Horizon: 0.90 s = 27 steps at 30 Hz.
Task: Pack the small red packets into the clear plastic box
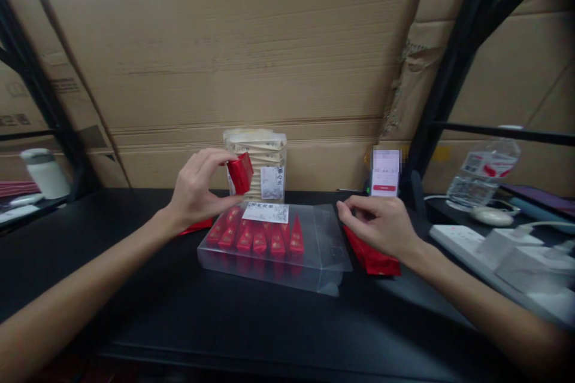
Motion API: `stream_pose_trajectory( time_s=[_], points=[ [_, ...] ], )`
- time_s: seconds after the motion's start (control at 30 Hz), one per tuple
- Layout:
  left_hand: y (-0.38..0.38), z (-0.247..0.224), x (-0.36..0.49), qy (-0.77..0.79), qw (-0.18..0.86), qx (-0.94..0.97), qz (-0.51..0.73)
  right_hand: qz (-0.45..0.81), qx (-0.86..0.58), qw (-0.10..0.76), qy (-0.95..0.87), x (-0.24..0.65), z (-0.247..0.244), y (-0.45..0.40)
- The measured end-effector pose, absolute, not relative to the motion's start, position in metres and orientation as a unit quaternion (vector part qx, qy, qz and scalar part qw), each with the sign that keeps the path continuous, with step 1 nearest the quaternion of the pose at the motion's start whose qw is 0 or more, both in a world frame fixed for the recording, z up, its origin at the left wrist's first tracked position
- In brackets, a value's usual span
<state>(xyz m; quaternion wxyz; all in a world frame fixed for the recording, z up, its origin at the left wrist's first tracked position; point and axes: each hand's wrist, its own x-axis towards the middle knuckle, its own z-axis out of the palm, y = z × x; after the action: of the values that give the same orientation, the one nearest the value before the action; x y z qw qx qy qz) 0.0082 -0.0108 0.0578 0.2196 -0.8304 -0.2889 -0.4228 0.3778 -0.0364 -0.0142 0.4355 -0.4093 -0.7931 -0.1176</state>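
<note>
My left hand (195,188) pinches a small red packet (241,173) between thumb and fingers, raised above a clear plastic bag (321,245). Inside that bag lie several red triangular packets (259,239), and a white printed label (266,213) is on its top. To the right, my right hand (380,221) is curled closed over a red pouch (375,257); whatever its fingers hold, if anything, is hidden. Part of another red item (197,227) shows under my left wrist.
Behind the clear bag stands a clear pack of cream packets (272,182). A lit phone (385,173) leans beyond my right hand. On the right are a white power strip (489,257) with plugs and a water bottle (483,170). A white flask (45,173) stands far left. Cardboard (242,60) walls the back.
</note>
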Motion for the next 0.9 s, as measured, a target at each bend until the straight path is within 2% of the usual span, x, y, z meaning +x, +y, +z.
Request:
stream_pose_trajectory(
  time_s=[0.1, 0.27, 0.37, 0.43, 0.63, 0.9],
  points=[
    [-0.023, 0.042, 0.026, -0.29, 0.139, -0.826, -0.463, -0.108, -0.366, 0.431, -0.818, 0.373, -0.014, -0.039],
    [-0.028, 0.018, 0.041, -0.328, -0.121, -0.836, -0.423, -0.042, -0.305, 0.392, -0.867, 0.361, -0.014, -0.045],
    [-0.028, 0.016, 0.039, -0.341, -0.231, -0.826, -0.384, 0.005, -0.289, 0.344, -0.893, 0.355, -0.016, -0.05],
    [-0.028, 0.016, 0.036, -0.361, -0.243, -0.83, -0.347, 0.042, -0.278, 0.325, -0.903, 0.352, -0.018, -0.052],
    [-0.024, 0.018, 0.032, -0.35, -0.173, -0.874, -0.288, 0.124, -0.263, 0.324, -0.9, 0.347, -0.021, -0.056],
    [-0.025, 0.02, 0.03, -0.271, -0.143, -0.917, -0.255, 0.148, -0.226, 0.417, -0.868, 0.334, -0.026, -0.053]
  ],
)
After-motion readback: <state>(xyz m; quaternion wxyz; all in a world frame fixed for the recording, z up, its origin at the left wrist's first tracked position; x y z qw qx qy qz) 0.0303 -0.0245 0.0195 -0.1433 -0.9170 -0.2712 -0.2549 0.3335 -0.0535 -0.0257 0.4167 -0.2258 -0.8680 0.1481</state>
